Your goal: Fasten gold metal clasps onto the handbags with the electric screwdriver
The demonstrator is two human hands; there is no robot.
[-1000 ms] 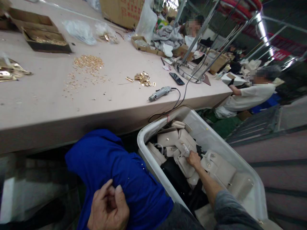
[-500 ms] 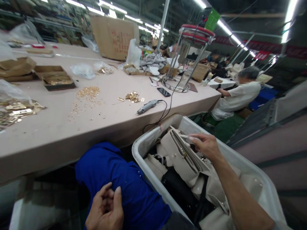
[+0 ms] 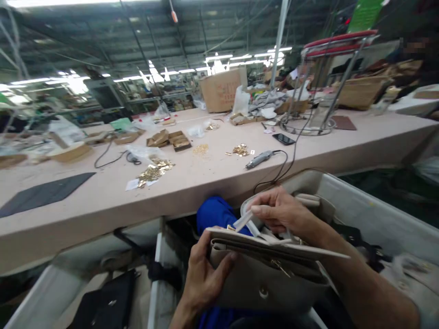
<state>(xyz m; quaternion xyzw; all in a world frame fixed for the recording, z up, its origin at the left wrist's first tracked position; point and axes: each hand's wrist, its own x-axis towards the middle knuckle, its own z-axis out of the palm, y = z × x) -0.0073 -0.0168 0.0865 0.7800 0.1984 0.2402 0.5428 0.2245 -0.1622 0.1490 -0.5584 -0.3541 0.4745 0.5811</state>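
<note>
A beige handbag (image 3: 247, 278) with a metal clasp stud and a zip pull is held over my lap. My left hand (image 3: 207, 269) grips its left top corner, thumb on the front and fingers behind. Above the bag's top edge, my right hand (image 3: 279, 211) pinches its pale handle strap (image 3: 244, 220), which loops up from the bag. Behind the right forearm stands the white bin (image 3: 363, 201) with more bags inside.
On the table (image 3: 192, 189) lie a grey electric screwdriver (image 3: 259, 159) with its cord, a phone (image 3: 284, 139), gold metal pieces (image 3: 240, 150) and a bigger pile (image 3: 154, 172). A red-topped stool (image 3: 338, 41) stands on it. At lower left, another bin holds a black bag (image 3: 106, 301).
My right hand has lifted the beige bag out of the right-hand bin onto my lap. My left hand, empty before, has closed on its corner. The view has swung left.
</note>
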